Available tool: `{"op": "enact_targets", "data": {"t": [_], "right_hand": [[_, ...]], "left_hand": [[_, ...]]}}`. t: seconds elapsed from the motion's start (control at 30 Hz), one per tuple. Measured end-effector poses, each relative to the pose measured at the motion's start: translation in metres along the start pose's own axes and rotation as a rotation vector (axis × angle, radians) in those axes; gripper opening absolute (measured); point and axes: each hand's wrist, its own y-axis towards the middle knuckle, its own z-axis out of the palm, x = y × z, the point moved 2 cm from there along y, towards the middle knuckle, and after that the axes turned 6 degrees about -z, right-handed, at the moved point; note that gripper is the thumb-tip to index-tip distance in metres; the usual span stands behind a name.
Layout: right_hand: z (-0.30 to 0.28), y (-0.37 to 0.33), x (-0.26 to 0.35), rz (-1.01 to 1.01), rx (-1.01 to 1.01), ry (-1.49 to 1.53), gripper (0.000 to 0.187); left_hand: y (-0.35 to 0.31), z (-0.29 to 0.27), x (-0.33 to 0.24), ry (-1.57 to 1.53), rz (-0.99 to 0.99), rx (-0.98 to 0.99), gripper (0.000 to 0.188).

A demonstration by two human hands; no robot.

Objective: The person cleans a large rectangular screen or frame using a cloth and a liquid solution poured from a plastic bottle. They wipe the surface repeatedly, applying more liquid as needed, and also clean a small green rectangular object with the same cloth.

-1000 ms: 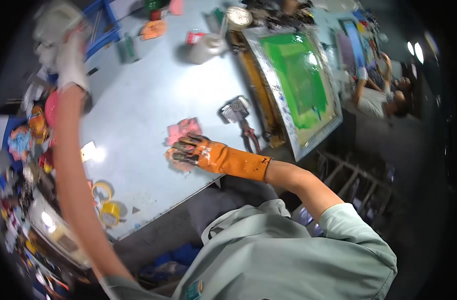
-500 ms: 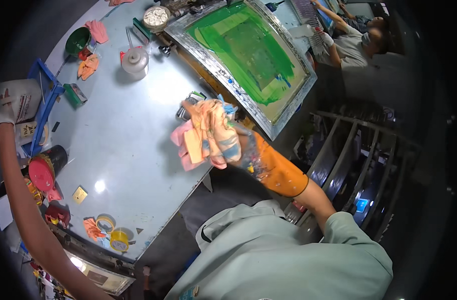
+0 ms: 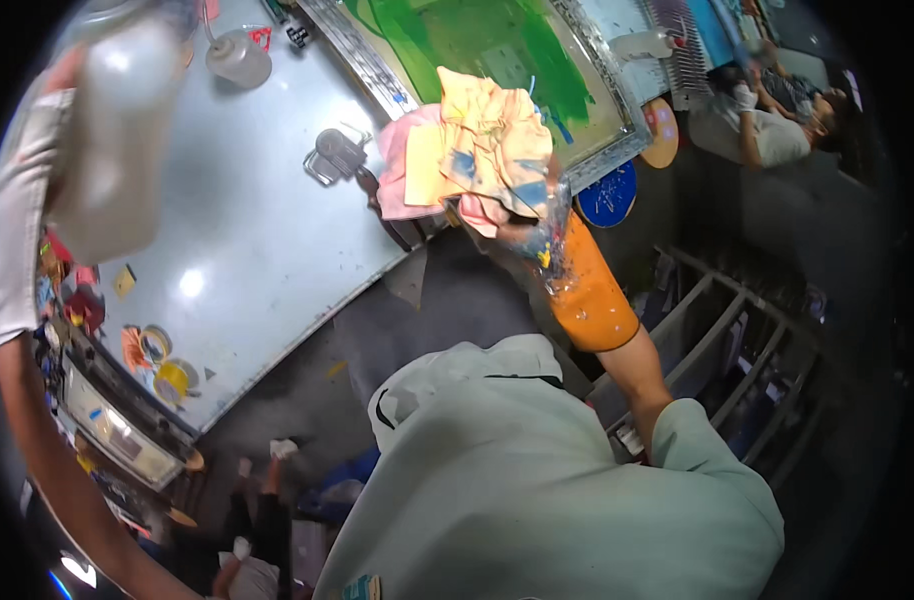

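Note:
In my left hand [image 3: 32, 200], which wears a white glove, is a translucent white plastic jug [image 3: 122, 140]. It is raised at the far left, blurred and close to the camera; my fingers are partly hidden. My right hand [image 3: 537, 240] wears a paint-stained glove with an orange sleeve. It is closed on a bunched orange and pink cloth [image 3: 492, 140], stained blue, which covers most of its fingers. The bundle hangs over the near corner of a metal-framed printing screen [image 3: 577, 165] smeared with green ink [image 3: 487, 40].
A pale worktable [image 3: 227, 220] carries a squeeze bottle [image 3: 239, 60], a metal clamp [image 3: 335, 157] and tape rolls [image 3: 172, 380]. Round stool seats, one blue [image 3: 609, 193], stand beyond the screen. A rack [image 3: 727, 320] is at right. Other people [image 3: 777, 130] work at upper right and lower left.
My left hand has lifted the jug up from beside the blue tray, toward the camera. My right hand has moved the cloth up and right, nearer the screen. The view has shifted.

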Motion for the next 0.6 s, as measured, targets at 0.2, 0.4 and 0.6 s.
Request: {"op": "enact_targets", "data": {"t": [0.2,0.4,0.6], "right_hand": [[-0.027,-0.033,0.013,0.044,0.153,0.091,0.046],[-0.023,-0.042,0.016,0.011,0.064,-0.690,0.066],[-0.073,-0.045,-0.006,0.083,0.119,0.166,0.085]], "left_hand": [[-0.051,0.163,-0.148,-0.096,0.025,0.381,0.042],[-0.076,0.218,-0.183,0.073,-0.211,0.417,0.033],[-0.054,0.216,-0.246,0.503,-0.060,0.523,0.026]]}}
